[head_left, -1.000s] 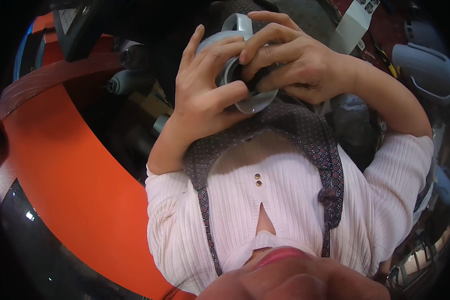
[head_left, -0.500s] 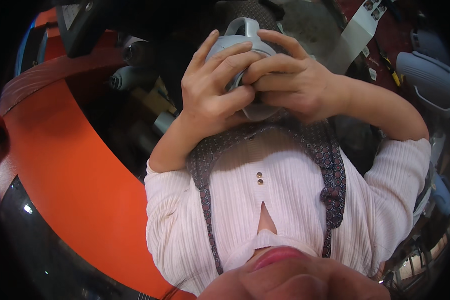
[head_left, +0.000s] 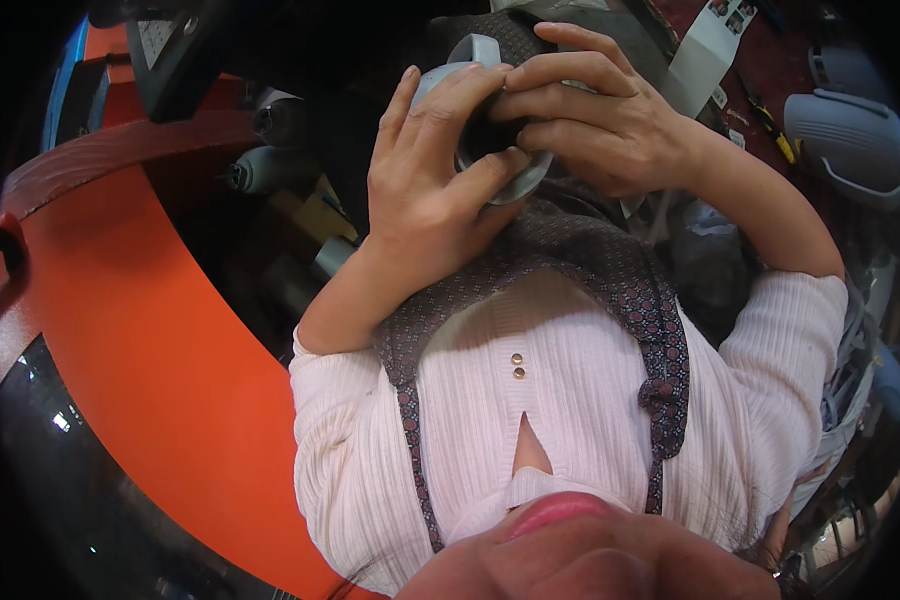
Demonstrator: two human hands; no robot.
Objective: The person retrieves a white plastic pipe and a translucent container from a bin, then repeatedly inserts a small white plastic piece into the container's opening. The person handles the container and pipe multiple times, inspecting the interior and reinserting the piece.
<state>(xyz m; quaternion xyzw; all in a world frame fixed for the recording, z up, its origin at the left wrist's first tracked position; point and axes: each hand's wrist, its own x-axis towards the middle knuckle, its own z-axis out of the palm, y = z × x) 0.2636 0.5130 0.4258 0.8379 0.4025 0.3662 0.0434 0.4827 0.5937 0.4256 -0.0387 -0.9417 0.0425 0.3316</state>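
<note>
A pale grey plastic jug-like housing [head_left: 518, 188] with a looped handle [head_left: 478, 48] is held above my lap, tilted so its dark round opening faces me. My left hand [head_left: 425, 165] wraps its left side, with the thumb along the near rim. My right hand [head_left: 605, 120] has its fingertips bent at the right side of the opening; one upper finger stands off. Whether a small part sits between the right fingertips is hidden.
An orange curved panel [head_left: 160, 350] runs along my left. Dark red surface at the right bears a ribbed grey plastic housing [head_left: 850, 145], a yellow-and-black tool [head_left: 782, 145] and a white printed sheet [head_left: 705, 60]. Another grey part [head_left: 260, 170] lies at the left behind the panel.
The housing has turned and tipped, so its opening shows more. My right hand has shifted up and right, its fingers spreading more; my left hand keeps its hold.
</note>
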